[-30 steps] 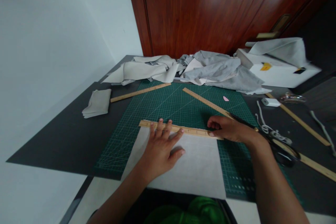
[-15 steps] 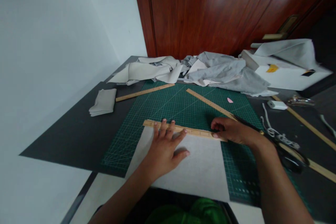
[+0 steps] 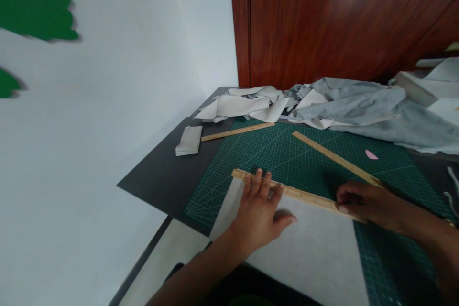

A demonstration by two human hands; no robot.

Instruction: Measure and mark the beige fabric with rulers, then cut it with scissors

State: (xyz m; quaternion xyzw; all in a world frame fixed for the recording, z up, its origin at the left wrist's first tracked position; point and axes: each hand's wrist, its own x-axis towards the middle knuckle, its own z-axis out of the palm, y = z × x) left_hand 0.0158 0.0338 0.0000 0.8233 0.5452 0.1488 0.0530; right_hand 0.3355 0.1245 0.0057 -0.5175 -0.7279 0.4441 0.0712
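Note:
A wooden ruler (image 3: 304, 195) lies along the top edge of a pale grey cloth piece (image 3: 319, 244) on a green cutting mat (image 3: 287, 153). My left hand (image 3: 258, 224) is spread, with its fingertips pressing the ruler's left half and its palm over the cloth. At the ruler's right end, my right hand (image 3: 373, 205) is closed with curled fingers, its thumb against the ruler; part of the grip is hidden. A second wooden ruler (image 3: 333, 157) runs diagonally beyond my right hand. A pink piece of chalk (image 3: 371, 155) rests on the mat.
Another ruler (image 3: 238, 132) lies at the mat's far left, beside a folded cloth stack (image 3: 189, 140). Crumpled grey and cream fabric (image 3: 362, 103) lines the back of the black table (image 3: 158, 177). A white wall stands left, a wooden door behind, and a white box (image 3: 418, 88) at right.
My view has turned left, so the scene shifts right and green wall shapes come into sight. Both hands keep their places on the ruler.

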